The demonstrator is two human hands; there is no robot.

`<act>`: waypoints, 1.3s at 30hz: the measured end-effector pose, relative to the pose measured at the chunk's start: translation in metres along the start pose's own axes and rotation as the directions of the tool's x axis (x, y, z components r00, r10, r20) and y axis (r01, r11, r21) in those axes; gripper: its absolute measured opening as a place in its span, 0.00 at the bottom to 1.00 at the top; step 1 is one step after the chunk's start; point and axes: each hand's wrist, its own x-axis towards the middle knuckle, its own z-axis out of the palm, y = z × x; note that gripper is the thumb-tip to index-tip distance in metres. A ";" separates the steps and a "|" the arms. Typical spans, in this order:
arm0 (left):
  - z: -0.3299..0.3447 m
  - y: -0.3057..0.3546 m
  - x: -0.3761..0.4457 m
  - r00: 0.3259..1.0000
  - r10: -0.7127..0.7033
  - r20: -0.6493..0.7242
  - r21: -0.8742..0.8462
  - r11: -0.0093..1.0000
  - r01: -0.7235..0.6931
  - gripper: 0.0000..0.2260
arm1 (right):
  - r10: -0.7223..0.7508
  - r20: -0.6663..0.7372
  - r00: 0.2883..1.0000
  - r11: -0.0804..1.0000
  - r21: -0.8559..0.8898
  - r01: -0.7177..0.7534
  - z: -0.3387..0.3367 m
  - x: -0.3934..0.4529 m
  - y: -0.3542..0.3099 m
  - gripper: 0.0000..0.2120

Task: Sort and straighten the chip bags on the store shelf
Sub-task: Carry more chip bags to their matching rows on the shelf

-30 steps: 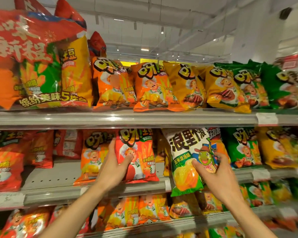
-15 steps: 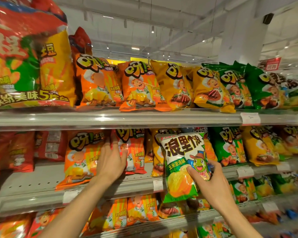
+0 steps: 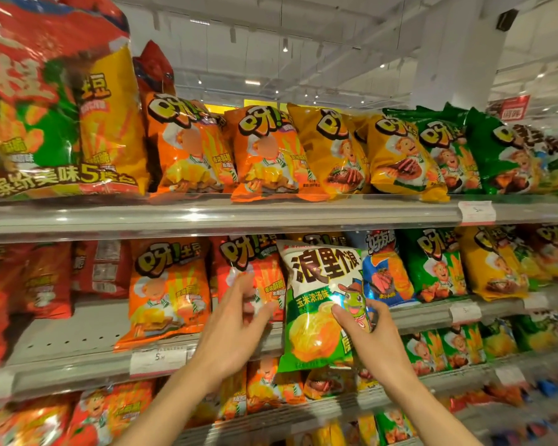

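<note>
White-and-green bag [image 3: 319, 304]: centre of frame, upright before the middle shelf [image 3: 78, 365], glossy, black lettering, cartoon figure.
Right hand [image 3: 372, 342]: thumb on the bag's front, fingers curled behind its right edge, gripping.
Left hand [image 3: 236, 329]: fingers loosely spread, touching the red-orange bag [image 3: 255, 272] beside it.

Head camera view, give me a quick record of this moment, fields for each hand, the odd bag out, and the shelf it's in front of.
left hand: fingers spread, touching the red-orange chip bag on the middle shelf
right hand: grips the white-and-green chip bag at its lower right
odd bag: white-and-green one, different brand, held in front of the row
bag tilt: roughly upright
neighbour on right: blue chip bag
</note>
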 end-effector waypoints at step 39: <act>0.509 0.371 0.055 0.868 0.088 0.488 -0.448 0.879 0.163 0.36 | 0.163 -0.191 0.968 0.982 0.121 -0.142 -0.513 0.132 0.237 0.39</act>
